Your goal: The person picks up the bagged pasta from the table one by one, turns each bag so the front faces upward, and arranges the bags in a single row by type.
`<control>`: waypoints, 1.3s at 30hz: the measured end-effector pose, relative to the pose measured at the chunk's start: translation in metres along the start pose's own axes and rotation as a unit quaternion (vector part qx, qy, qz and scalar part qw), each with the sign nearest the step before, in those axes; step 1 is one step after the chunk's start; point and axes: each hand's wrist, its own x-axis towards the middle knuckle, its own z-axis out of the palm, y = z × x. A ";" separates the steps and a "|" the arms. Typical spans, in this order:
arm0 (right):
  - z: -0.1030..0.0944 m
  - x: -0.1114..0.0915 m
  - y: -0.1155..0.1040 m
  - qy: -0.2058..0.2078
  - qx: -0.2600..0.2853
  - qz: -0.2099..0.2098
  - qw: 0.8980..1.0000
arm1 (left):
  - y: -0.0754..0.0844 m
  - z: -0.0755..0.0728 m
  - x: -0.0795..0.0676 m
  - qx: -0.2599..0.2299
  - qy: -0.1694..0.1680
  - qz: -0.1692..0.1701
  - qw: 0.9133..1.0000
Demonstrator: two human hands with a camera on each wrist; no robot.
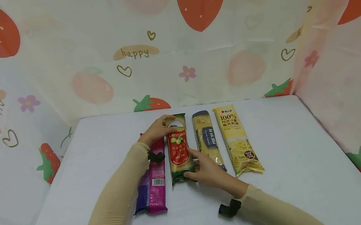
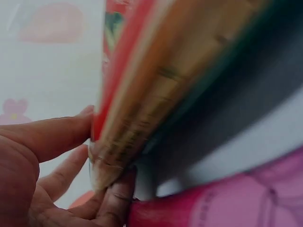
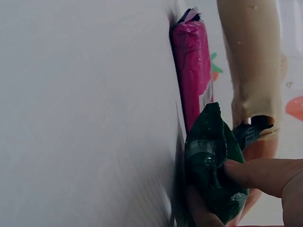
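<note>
- Pink pack (image 1: 158,191): just left of the green pack (image 1: 179,148).
- Right hand (image 1: 208,169): grips the green pack's near end.
- Left hand (image 1: 157,130): pinches its far end; probably straightening, calling for small, level shifts.
- Blue pack (image 1: 208,137): narrow gap.
- Yellow pack (image 1: 237,141): open table (image 1: 311,171) rightward; far edge close behind.

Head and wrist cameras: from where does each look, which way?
Head: on the head, facing forward and down at the table; left hand, right hand, sleeves show.
Left wrist: worn there, facing the held packet; left fingers show.
Right wrist: worn there, facing that packet's green end; right fingers, left sleeve show.
Both wrist views share the pink packet.
</note>
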 end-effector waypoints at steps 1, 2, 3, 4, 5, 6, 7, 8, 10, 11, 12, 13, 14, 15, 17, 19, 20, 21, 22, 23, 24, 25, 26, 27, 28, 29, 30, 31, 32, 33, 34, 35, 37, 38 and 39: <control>0.000 0.000 0.000 0.000 -0.006 0.001 1.000 | 0.000 0.000 0.000 0.011 0.000 0.002 1.000; 0.001 0.000 0.000 0.001 -0.012 0.001 1.000 | -0.001 0.001 0.001 0.018 0.000 0.003 1.000; 0.001 0.001 -0.001 0.001 -0.018 0.001 1.000 | 0.000 0.001 0.000 0.020 -0.001 0.004 1.000; 0.001 0.001 -0.001 0.001 -0.026 -0.002 1.000 | 0.000 0.001 0.000 0.022 -0.001 0.004 1.000; 0.001 0.001 -0.002 0.001 -0.033 -0.002 0.999 | 0.000 0.002 0.000 0.024 -0.002 0.003 1.000; 0.001 0.001 -0.002 0.001 -0.040 -0.003 0.999 | 0.000 0.002 0.000 0.025 -0.004 0.001 1.000; 0.002 0.000 -0.002 0.002 -0.049 -0.004 0.999 | 0.000 0.003 -0.001 0.027 -0.004 -0.002 1.000; 0.002 0.000 -0.003 0.004 -0.060 -0.005 0.998 | 0.000 0.003 -0.001 0.029 -0.006 -0.004 1.000; 0.002 0.000 -0.003 0.008 -0.082 -0.007 0.997 | 0.001 0.004 -0.002 0.029 -0.010 -0.006 0.999; 0.003 -0.001 -0.003 0.011 -0.093 -0.005 0.996 | 0.001 0.004 -0.002 0.030 -0.012 -0.007 0.999; 0.003 -0.001 -0.003 0.013 -0.106 -0.006 0.994 | 0.001 0.005 -0.002 0.030 -0.014 -0.008 0.999; 0.004 -0.001 -0.003 0.015 -0.116 -0.008 0.993 | 0.001 0.005 -0.002 0.028 -0.015 -0.008 0.999; 0.004 -0.001 -0.003 0.017 -0.124 -0.009 0.992 | 0.001 0.005 -0.002 0.027 -0.015 -0.007 0.999; 0.005 -0.001 -0.003 0.018 -0.133 -0.011 0.991 | 0.001 0.006 -0.002 0.026 -0.015 -0.006 1.000; 0.006 -0.001 -0.004 0.021 -0.146 -0.014 0.989 | 0.001 0.007 -0.002 0.027 -0.012 -0.001 1.000; 0.007 -0.002 -0.006 0.024 -0.159 -0.016 0.987 | 0.001 0.008 -0.003 0.031 -0.005 0.004 0.999; 0.007 -0.002 -0.007 0.024 -0.169 -0.016 0.985 | 0.001 0.008 -0.003 0.036 0.000 0.007 0.999; 0.008 -0.003 -0.007 0.023 -0.178 -0.017 0.984 | 0.002 0.009 -0.003 0.041 0.004 0.010 0.999; 0.008 -0.003 -0.008 0.022 -0.186 -0.017 0.982 | 0.002 0.009 -0.003 0.050 0.010 0.012 0.999; 0.008 -0.004 -0.009 0.021 -0.195 -0.016 0.981 | 0.002 0.010 -0.004 0.059 0.016 0.012 0.998; 0.009 -0.005 -0.009 0.019 -0.202 -0.017 0.979 | 0.003 0.011 -0.004 0.066 0.021 0.012 0.998; 0.009 -0.006 -0.010 0.016 -0.209 -0.018 0.978 | 0.004 0.011 -0.006 0.073 0.025 0.009 0.997; 0.009 -0.006 -0.011 0.014 -0.214 -0.019 0.977 | 0.005 0.011 -0.007 0.079 0.028 0.006 0.996; 0.010 -0.007 -0.011 0.013 -0.217 -0.019 0.976 | 0.006 0.011 -0.009 0.089 0.032 0.003 0.996; 0.010 -0.008 -0.012 0.012 -0.221 -0.020 0.975 | 0.008 0.011 -0.010 0.096 0.035 -0.001 0.995; 0.010 -0.008 -0.012 0.012 -0.222 -0.019 0.975 | 0.009 0.010 -0.011 0.100 0.037 -0.005 0.994; 0.010 -0.009 -0.013 0.011 -0.225 -0.018 0.974 | 0.010 0.009 -0.012 0.106 0.039 -0.007 0.994; 0.010 -0.009 -0.013 0.011 -0.227 -0.017 0.974 | 0.011 0.007 -0.013 0.110 0.041 -0.009 0.993; 0.010 -0.010 -0.014 0.011 -0.229 -0.016 0.973 | 0.011 0.005 -0.013 0.114 0.043 -0.010 0.992; 0.009 -0.010 -0.014 0.011 -0.231 -0.015 0.973 | 0.010 0.002 -0.013 0.116 0.044 -0.011 0.992; 0.009 -0.011 -0.014 0.012 -0.234 -0.015 0.972 | 0.009 0.000 -0.014 0.114 0.043 -0.010 0.992; 0.009 -0.011 -0.014 0.013 -0.236 -0.015 0.972 | 0.009 -0.003 -0.015 0.110 0.042 -0.007 0.993; 0.009 -0.013 -0.015 0.017 -0.241 -0.019 0.970 | 0.006 -0.009 -0.018 0.103 0.037 0.004 0.994; 0.009 -0.014 -0.016 0.020 -0.244 -0.023 0.969 | 0.004 -0.012 -0.020 0.103 0.034 0.011 0.994; 0.009 -0.015 -0.016 0.023 -0.246 -0.027 0.969 | 0.003 -0.015 -0.023 0.103 0.031 0.020 0.994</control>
